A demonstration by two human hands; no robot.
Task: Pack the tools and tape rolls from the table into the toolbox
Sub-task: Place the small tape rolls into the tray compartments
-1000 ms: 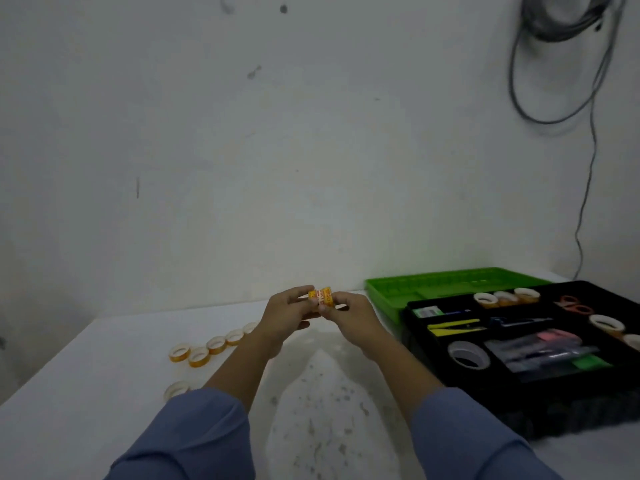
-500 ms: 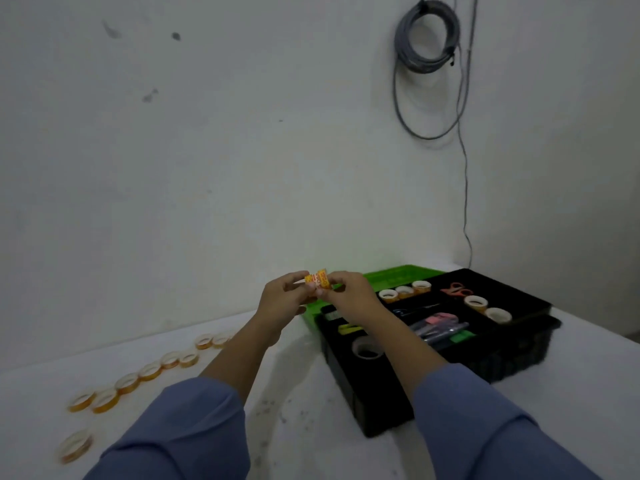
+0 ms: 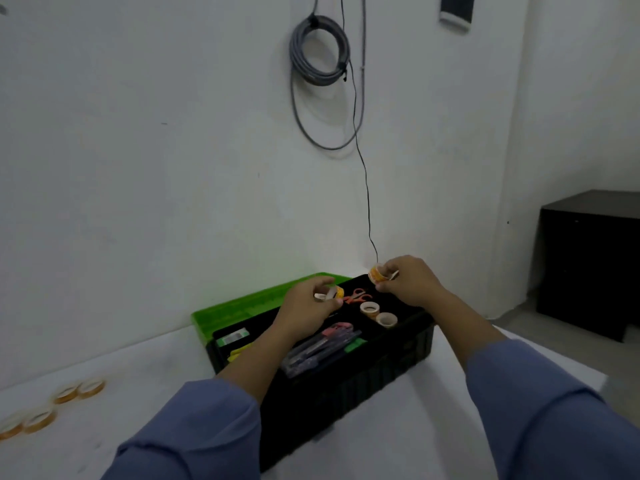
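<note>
Orange tape roll (image 3: pixel 335 293) pinched in left hand (image 3: pixel 304 310) | 2nd roll (image 3: pixel 378 274) pinched in right hand (image 3: pixel 414 285) | risk: fingertip slip, roll missing toolbox (image 3: pixel 381 370)

Leftmost tape roll (image 3: pixel 7 430) cut by frame edge; pens (image 3: pixel 318 351) blurred, perhaps markers.

- the open toolbox (image 3: pixel 346 382) fills the middle of the bench (image 3: pixel 433 410); its green lid (image 3: pixel 242 308) lies between it and the wall.
- scissors (image 3: pixel 358 295) and two tape rolls (image 3: pixel 370 308) sit in the rear right compartment.
- pens (image 3: pixel 322 348) crowd the middle compartment, under the left forearm.
- the left grip (image 3: pixel 311 304) pinches an orange roll (image 3: pixel 334 292) and the right grip (image 3: pixel 412 285) a second orange roll (image 3: pixel 379 273); the gap between them is open above the scissors.
- a thin cable (image 3: pixel 365 188) hangs down the wall near the right grip.
- bare bench lies between the toolbox and the loose rolls (image 3: pixel 78 391) far left.
</note>
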